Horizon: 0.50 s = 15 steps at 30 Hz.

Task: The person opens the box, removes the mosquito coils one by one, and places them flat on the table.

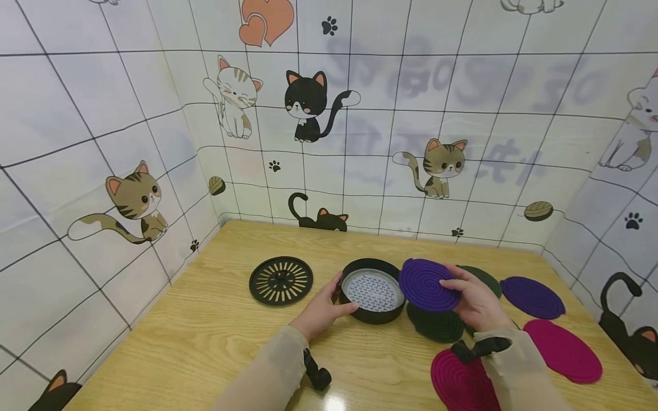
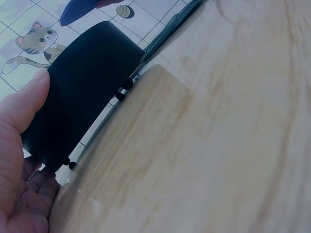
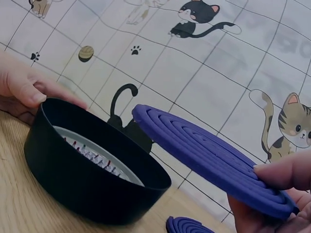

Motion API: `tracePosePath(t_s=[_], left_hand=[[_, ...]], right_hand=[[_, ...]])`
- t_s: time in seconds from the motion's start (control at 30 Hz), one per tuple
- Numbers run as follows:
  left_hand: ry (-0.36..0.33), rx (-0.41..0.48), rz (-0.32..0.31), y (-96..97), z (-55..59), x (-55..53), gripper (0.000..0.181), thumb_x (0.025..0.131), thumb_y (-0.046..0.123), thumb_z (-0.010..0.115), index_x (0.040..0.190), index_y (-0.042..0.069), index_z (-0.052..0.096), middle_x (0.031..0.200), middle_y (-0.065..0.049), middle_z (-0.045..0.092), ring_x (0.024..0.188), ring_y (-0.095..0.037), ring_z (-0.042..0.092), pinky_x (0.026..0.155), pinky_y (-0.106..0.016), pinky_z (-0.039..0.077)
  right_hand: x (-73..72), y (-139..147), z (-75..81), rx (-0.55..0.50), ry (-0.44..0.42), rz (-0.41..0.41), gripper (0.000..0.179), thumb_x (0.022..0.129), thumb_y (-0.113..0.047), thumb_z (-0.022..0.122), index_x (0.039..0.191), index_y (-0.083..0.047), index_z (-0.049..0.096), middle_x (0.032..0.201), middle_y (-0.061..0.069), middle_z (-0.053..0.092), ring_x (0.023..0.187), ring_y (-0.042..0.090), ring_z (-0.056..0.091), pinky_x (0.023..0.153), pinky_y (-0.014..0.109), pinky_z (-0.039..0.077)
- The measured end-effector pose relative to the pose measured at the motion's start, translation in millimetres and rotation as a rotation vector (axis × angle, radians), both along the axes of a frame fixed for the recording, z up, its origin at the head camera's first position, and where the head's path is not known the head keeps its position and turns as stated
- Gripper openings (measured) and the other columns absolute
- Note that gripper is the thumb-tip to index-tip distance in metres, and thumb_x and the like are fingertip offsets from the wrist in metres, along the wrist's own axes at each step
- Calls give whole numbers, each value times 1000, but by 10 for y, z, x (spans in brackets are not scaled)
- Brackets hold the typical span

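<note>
My right hand (image 1: pixel 478 299) pinches a purple mosquito coil (image 1: pixel 426 285) near its edge, thumb on top and fingers beneath. The coil is held tilted above the table, close to the right rim of a round black mosquito coil holder (image 1: pixel 370 315). Inside the holder lies a pale mesh pad (image 3: pixel 97 158) with a ring around it. My left hand (image 1: pixel 323 309) grips the holder's left side. In the left wrist view, the left thumb (image 2: pixel 30 99) presses the black wall while the other fingers are partly hidden behind it. Small round feet (image 2: pixel 127 83) show under the holder.
A black slotted lid (image 1: pixel 281 281) lies left of the holder. On the right lie green coils (image 1: pixel 437 324), another purple coil (image 1: pixel 533 297) and pink coils (image 1: pixel 562 351), one of them (image 1: pixel 460 379) partly under the right sleeve. A cat-patterned wall covering (image 1: pixel 375 125) encloses the table.
</note>
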<state>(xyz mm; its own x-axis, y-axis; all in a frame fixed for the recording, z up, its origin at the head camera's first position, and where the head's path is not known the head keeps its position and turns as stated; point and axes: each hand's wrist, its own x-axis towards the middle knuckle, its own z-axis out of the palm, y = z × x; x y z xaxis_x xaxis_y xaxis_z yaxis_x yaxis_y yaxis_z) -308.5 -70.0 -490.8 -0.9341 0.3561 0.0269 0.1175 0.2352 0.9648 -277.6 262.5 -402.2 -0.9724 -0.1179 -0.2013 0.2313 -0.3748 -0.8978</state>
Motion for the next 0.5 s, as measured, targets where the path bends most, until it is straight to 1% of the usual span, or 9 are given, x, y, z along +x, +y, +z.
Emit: tracePosePath(t_s=[0.13,0.23,0.33,0.5], left_hand=[[3,5,-4,14,-7,-8,91,85,36,74,155,25,16,158,-5,22,142,-28,26,114,-43,24],[3,3,-1,24,-11,-13,91,85,37,74,155,25,17,158,-5,22,142,-28,26,114,-43,24],[-2,5,2,33,-14,-16,92,84,37,75,155,26,17,158,-4,22,142,-28,26,114,-43,24],[-5,11,0,48,-23,-20,92,85,34,75,155,25,17,158,-6,21,142,-30,25,114,-45,24]], right_hand=[[61,142,-50,-54,22,16,37,95,5,51,105,-29,63,98,-5,64,82,8,65,70,23,54],[101,238,-78,-72,33,31,38,96,6,49,102,-27,67,97,-3,66,83,9,66,70,24,55],[149,325,-93,-79,26,37,39,96,6,49,100,-28,68,97,-2,66,84,10,66,71,24,55],[230,470,-139,-86,20,51,39,97,5,48,102,-29,68,100,-2,65,87,11,66,73,25,54]])
